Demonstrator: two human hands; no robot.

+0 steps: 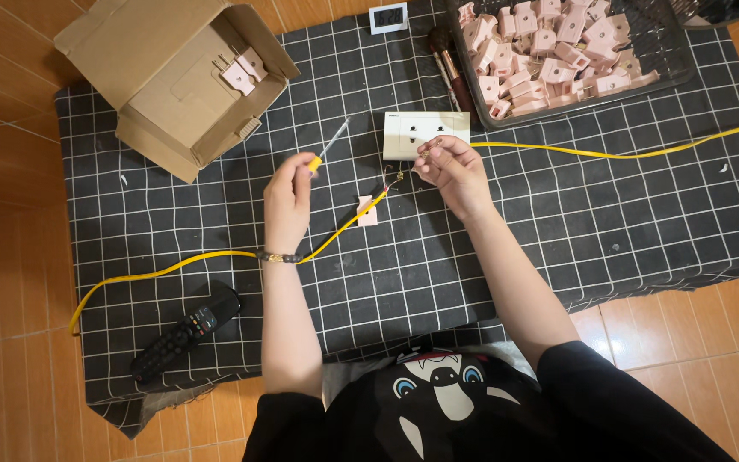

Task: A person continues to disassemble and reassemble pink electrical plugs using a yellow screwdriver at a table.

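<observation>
My left hand (288,198) grips a small screwdriver (325,150) with a yellow handle, its clear shaft pointing up and right. My right hand (452,168) pinches the bared end of a yellow cable (626,154) that runs off to the right. It sits just below a cream wall socket plate (425,133). A second yellow cable (173,267) comes from the left, passes under my left wrist and ends in stripped wires (393,181) between my hands. A small pink part (368,211) lies under that cable.
Everything lies on a black grid-patterned cloth (609,248) over an orange tiled floor. An open cardboard box (177,77) with pink parts stands at back left. A dark wire basket (570,51) of several pink parts sits back right. A black remote (186,331) lies front left; a small clock (388,17) stands at the back.
</observation>
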